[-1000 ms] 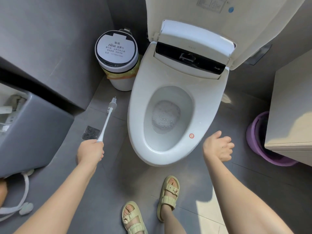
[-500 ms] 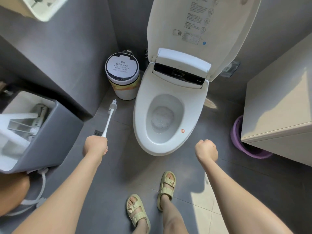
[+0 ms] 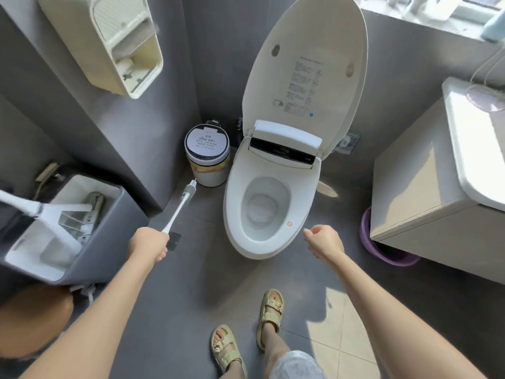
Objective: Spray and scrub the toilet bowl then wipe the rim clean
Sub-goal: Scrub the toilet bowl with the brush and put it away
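White ceramic toilet (image 3: 273, 170) at centre of view, set on grey tiled floor (image 3: 191, 283) against the grey back wall. Oval white lid (image 3: 306, 67) raised upright, printed label on its inner face. Bowl (image 3: 266, 206) open, foamy water pooled at the bottom. Small red round mark on the rim at front right.

Left hand (image 3: 149, 244) fisted tight around the end of a slim white long-handled brush (image 3: 179, 206); brush angled up and away, its tip in the air near a round white lidded waste bin (image 3: 207, 155). Brush clear of the toilet, to its left. Bin just beside the toilet's left side, in the corner.

Right hand (image 3: 323, 240) empty, fingers loosely curled and partly apart, hovering off the bowl's front right edge, not touching it.

Grey open-topped container (image 3: 90, 258) at left, white fittings inside. Cream wall-mounted dispenser box (image 3: 109, 42) above it. Purple plastic basin (image 3: 388, 247) on the floor beneath a beige vanity cabinet (image 3: 426, 192) at right. Two feet in pale green sandals (image 3: 270, 313) on the floor before the toilet.
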The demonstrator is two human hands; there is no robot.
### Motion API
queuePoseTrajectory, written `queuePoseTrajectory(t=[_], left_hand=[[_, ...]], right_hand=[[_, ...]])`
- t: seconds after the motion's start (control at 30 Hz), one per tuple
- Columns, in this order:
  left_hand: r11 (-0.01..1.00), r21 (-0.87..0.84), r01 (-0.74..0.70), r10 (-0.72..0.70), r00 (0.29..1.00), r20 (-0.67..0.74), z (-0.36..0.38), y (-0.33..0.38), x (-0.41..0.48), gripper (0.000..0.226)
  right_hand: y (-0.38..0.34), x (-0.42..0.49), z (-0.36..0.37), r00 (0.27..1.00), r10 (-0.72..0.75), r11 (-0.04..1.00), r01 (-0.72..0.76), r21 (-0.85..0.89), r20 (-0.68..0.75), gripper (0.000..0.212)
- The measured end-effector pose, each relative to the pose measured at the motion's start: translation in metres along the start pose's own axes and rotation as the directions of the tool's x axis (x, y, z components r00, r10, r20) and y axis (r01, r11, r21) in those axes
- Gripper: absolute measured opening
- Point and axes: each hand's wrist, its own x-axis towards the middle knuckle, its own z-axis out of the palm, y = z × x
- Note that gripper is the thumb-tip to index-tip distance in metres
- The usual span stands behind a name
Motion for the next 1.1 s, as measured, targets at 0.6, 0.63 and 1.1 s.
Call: queuePoseTrajectory(t=[0.6, 0.63, 1.1], left_hand=[[0.929, -0.279, 0.242, -0.131, 0.922, 0.363, -0.008, 0.001, -0.039, 0.029], [0.923, -0.287, 0.258, -0.14, 0.917, 0.373, -0.006, 0.004, -0.041, 0.029], [0.889, -0.312, 0.336, -0.188, 0.888, 0.419, 0.009, 0.023, -0.033, 0.024]], right_hand=[[-0.016, -0.036, 0.004, 0.982, 0.064, 0.867, -0.143, 0.477, 0.179, 0.024], [-0.017, -0.036, 0.004, 0.98, 0.062, 0.867, -0.147, 0.476, 0.189, 0.021], [-0.018, -0.018, 0.007, 0.979, 0.007, 0.893, -0.099, 0.439, 0.206, 0.023]])
